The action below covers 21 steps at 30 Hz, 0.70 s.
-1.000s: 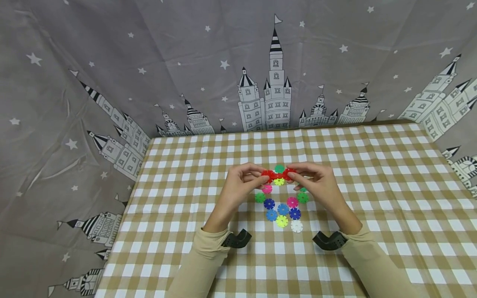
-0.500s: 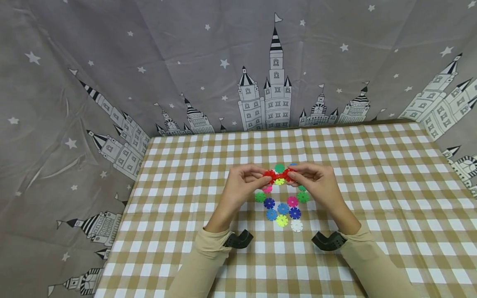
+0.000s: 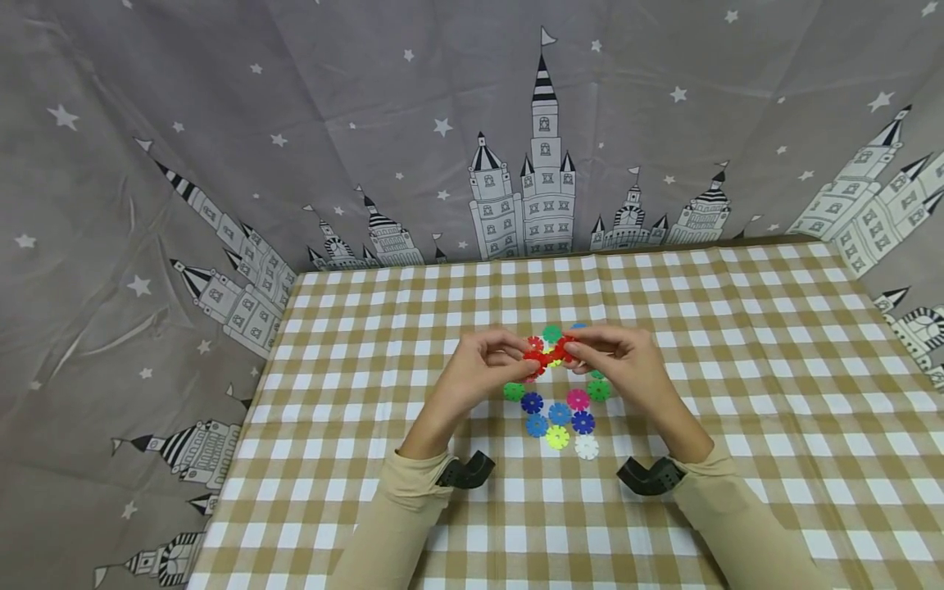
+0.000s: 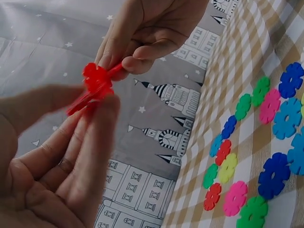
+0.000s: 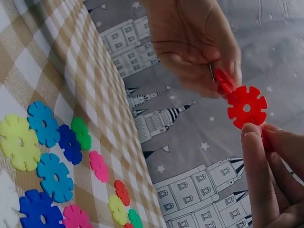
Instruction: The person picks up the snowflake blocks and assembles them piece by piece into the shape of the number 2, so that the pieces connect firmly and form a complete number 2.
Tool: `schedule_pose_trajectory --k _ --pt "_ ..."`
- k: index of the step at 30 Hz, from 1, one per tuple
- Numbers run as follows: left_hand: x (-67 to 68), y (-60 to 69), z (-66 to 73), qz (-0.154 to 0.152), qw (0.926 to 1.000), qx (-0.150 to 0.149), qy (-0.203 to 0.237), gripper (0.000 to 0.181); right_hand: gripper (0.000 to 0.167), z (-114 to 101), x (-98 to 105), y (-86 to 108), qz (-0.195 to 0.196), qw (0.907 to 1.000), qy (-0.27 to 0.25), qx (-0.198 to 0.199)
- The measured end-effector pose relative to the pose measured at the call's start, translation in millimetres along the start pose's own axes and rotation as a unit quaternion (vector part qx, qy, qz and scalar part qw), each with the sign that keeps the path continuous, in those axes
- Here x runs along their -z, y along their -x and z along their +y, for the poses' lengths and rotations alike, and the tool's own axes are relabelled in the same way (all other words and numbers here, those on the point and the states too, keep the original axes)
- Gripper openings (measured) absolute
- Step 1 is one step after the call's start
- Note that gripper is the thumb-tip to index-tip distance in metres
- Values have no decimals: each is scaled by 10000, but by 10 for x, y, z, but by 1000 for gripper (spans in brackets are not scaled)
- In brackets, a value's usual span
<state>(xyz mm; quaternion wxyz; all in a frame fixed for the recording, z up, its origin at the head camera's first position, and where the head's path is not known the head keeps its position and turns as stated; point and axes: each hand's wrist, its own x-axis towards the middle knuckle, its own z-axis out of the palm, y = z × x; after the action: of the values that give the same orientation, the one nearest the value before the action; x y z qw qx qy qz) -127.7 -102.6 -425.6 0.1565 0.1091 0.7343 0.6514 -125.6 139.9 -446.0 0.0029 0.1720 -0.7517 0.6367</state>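
Note:
Red notched plastic discs [image 5: 237, 113], slotted together into a small chain, are held in the air over the table. My left hand [image 3: 472, 373] pinches the chain's left end between thumb and fingers. At the other end my right hand [image 3: 623, 356] pinches a red disc as well. Between the hands, a middle red disc [image 4: 95, 72] stands at an angle to the outer ones. The fingers partly cover both end discs. Beneath and nearer the person lie loose discs, among them a white disc [image 3: 587, 447], a yellow disc [image 3: 557, 437] and a pink disc [image 3: 578, 400].
Several more loose discs lie flat on the checked tablecloth [image 3: 354, 426], including a green disc [image 3: 552, 333] behind the hands and a dark blue disc [image 3: 532, 402]. A grey curtain [image 3: 413, 106] printed with castles hangs behind the table. Black wrist mounts sit at both cuffs.
My left hand has tilted its end of the red chain down and nearer the person. A loose red disc on the table now shows behind it. The right hand has hardly moved.

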Motion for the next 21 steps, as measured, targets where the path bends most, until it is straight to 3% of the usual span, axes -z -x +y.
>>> schedule_pose_trajectory --k 5,10,15,21 --pt "17 -12 -21 -86 9998 -43 -192 24 22 17 -11 -12 -486 9987 73 121" --pt "-21 -29 -49 -184 9987 80 -471 19 23 23 -72 -7 -978 9952 90 -51" --pt "-75 -43 -64 -233 9961 20 -852 17 28 10 -94 1 -1093 9938 60 -215" --pt "-81 -44 -60 33 9965 146 -817 16 31 77 11 -19 -1023 9926 593 -270"
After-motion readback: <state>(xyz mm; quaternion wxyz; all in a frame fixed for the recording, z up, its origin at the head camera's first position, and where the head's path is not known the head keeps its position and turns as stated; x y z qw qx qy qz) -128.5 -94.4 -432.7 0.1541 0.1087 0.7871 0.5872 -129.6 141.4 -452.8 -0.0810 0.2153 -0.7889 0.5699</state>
